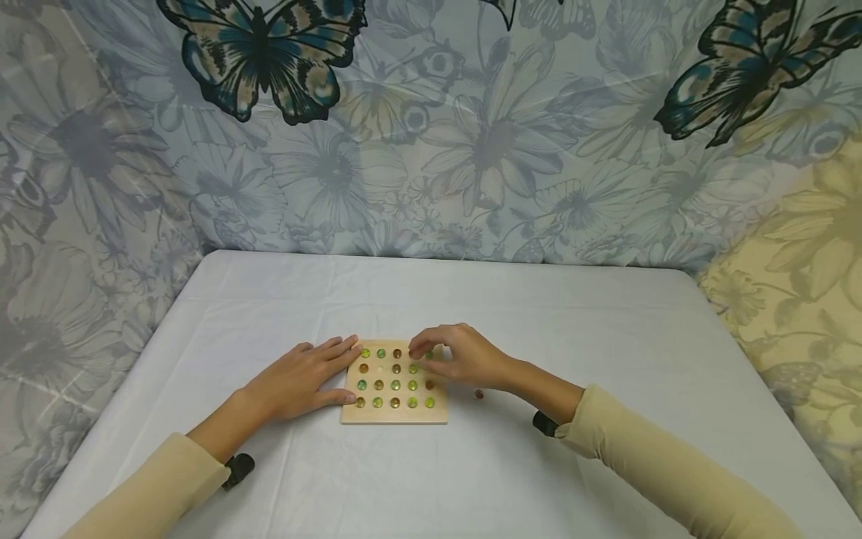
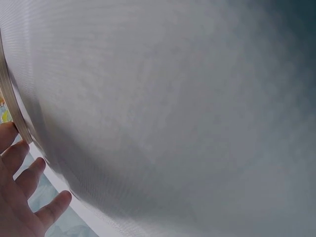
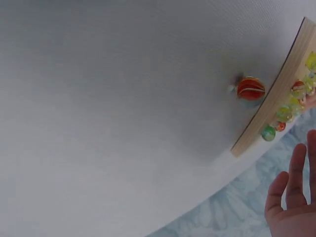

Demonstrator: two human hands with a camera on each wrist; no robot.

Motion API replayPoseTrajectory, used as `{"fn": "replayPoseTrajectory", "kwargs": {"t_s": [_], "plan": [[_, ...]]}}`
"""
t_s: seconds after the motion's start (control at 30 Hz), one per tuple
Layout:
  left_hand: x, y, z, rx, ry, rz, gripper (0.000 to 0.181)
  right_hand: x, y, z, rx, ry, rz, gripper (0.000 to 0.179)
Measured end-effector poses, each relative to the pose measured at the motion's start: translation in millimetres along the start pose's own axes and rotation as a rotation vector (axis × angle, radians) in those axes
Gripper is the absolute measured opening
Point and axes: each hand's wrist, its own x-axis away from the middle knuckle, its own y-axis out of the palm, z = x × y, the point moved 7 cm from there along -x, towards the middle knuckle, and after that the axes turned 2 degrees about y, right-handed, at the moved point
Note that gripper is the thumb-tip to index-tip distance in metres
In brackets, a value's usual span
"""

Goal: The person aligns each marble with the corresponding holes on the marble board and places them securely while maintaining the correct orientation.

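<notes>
A square wooden board (image 1: 397,420) lies on the table with rows of green, yellow and brown glass marbles in its hollows. One hollow (image 1: 381,368) in the second row holds no marble. My left hand (image 1: 296,378) rests at the board's left edge, fingers extended and thumb near the lower left corner. Over the board's upper right part is my right hand (image 1: 468,358), its index finger and thumb bent toward the marbles. Whether they pinch a marble is hidden. A loose red-brown marble (image 1: 479,394), seen as a red striped marble (image 3: 251,89) in the right wrist view, lies right of the board.
White cloth (image 1: 377,479) covers the table. Behind it and at both sides hangs fabric (image 1: 431,187) printed with flowers and butterflies. Dark wrist cameras (image 1: 239,470) sit at the sleeve cuffs.
</notes>
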Motion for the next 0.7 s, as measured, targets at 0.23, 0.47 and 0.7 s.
{"fn": "replayPoseTrajectory", "kwargs": {"t_s": [0.23,0.47,0.7], "plan": [[0.1,0.0,0.5,0.010,0.000,0.004,0.079,21.8,-5.9,11.4,-0.019,0.035,-0.027,0.030],[0.1,0.3,0.4,0.012,0.002,0.009,0.079,43.9,-9.5,24.8,-0.013,0.062,-0.035,0.030],[0.0,0.1,0.2,0.009,0.013,0.020,0.078,63.0,-12.2,37.0,-0.010,0.084,-0.037,0.029]]}}
